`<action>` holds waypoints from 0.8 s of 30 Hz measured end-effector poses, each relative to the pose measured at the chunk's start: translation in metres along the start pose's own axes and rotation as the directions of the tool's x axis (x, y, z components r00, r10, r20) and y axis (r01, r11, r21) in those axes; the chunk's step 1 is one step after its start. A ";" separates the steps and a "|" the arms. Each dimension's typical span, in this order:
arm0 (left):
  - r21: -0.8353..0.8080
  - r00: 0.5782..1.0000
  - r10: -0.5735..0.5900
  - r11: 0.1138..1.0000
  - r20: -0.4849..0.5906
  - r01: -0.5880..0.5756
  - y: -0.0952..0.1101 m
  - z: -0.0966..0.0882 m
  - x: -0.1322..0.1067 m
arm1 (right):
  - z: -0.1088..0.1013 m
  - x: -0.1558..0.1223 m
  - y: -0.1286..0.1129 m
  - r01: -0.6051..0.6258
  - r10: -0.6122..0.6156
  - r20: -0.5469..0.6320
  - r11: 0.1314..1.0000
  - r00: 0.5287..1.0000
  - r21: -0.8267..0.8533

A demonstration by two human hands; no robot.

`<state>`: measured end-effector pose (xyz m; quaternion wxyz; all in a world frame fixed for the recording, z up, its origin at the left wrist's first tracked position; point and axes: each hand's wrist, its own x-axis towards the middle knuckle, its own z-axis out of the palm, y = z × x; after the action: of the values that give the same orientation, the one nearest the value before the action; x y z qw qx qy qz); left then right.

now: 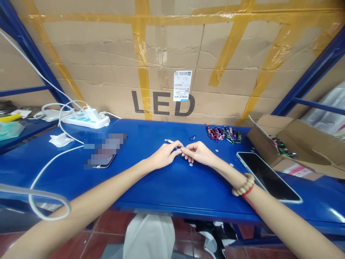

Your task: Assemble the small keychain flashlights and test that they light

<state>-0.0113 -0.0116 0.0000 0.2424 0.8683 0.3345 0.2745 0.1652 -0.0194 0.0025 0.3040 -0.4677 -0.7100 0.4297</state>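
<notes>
My left hand (165,154) and my right hand (199,152) meet at the middle of the blue table (172,183), fingers pinched together. Between them they hold a small blue keychain flashlight (178,148). A small silver part (169,141) lies just behind my left hand. A loose blue carabiner (192,137) lies a little beyond my right hand. Small white discs (191,164) are scattered on the table near my right hand. A bead bracelet with a red string (244,186) is on my right wrist.
Several coloured keychain flashlights (223,133) lie at the back right. An open cardboard box (296,147) holds more at the right. A dark tablet (268,176) lies by my right forearm. A phone (104,154), power strip (86,119) and white cables (45,169) sit left. A cardboard wall (172,64) stands behind.
</notes>
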 end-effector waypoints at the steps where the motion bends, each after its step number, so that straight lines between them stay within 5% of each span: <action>1: -0.015 1.000 -0.022 1.000 -0.016 0.021 0.001 0.000 0.001 | 0.000 0.002 0.000 0.006 -0.007 -0.010 1.000 1.000 -0.008; 4: -0.037 0.995 -0.078 0.996 -0.063 0.076 0.001 -0.001 0.004 | -0.001 0.004 0.001 0.086 -0.106 -0.132 0.984 0.986 -0.153; 6: -0.053 0.992 -0.101 0.994 -0.069 0.098 0.001 -0.002 0.005 | -0.003 0.003 0.002 0.205 -0.278 -0.183 0.919 0.943 -0.336; 10: -0.096 0.994 -0.104 0.990 -0.029 0.100 -0.004 -0.004 0.005 | 0.000 -0.003 0.003 0.487 -0.536 0.110 0.639 0.837 -0.595; 13: -0.106 0.996 -0.094 0.990 0.001 0.094 -0.007 -0.005 0.006 | 0.000 -0.005 0.001 0.501 -0.515 0.192 0.568 0.835 -0.653; 18: -0.123 0.993 -0.095 0.987 0.071 0.103 -0.006 -0.007 0.004 | -0.008 -0.006 0.001 0.400 -0.485 0.086 0.592 0.870 -0.700; 24: -0.073 0.988 0.021 0.997 0.152 -0.010 -0.001 -0.007 0.000 | -0.007 -0.009 0.008 0.489 -0.498 0.203 0.551 0.843 -0.677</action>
<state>-0.0166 -0.0088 0.0046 0.2961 0.8802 0.2981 0.2209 0.1776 -0.0242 -0.0016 0.2139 -0.3318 -0.9186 0.0188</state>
